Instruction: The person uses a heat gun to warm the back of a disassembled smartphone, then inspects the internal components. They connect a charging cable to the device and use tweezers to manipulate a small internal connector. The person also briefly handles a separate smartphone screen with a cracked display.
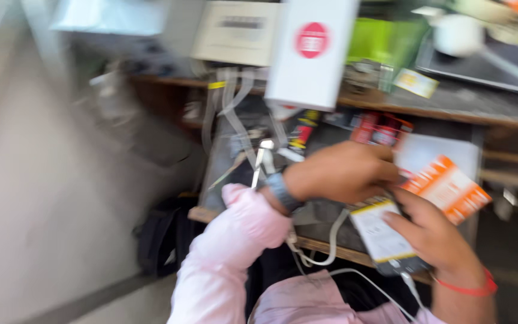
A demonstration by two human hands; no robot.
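Pink sleeve cloth fills the near edge, and from it the left hand reaches across to the right, a dark watch on its wrist, fingers curled over the top of a flat dark device with a pale yellow-edged label on its face. The right hand, a red thread band at the wrist, grips that device from below with thumb on the label. Pressed between the two hands, just beyond, sits an orange and white card packet, though motion blur hides which fingers pinch it. White cable loops off the near lip of the wooden bench. By my judgement the step in hand is sorting or fitting the device and packet together; any further move calls for a steady two-handed hold. Farther off lie small red packets, then a tall white box with a red round mark, a green box, and a grey tray far right.
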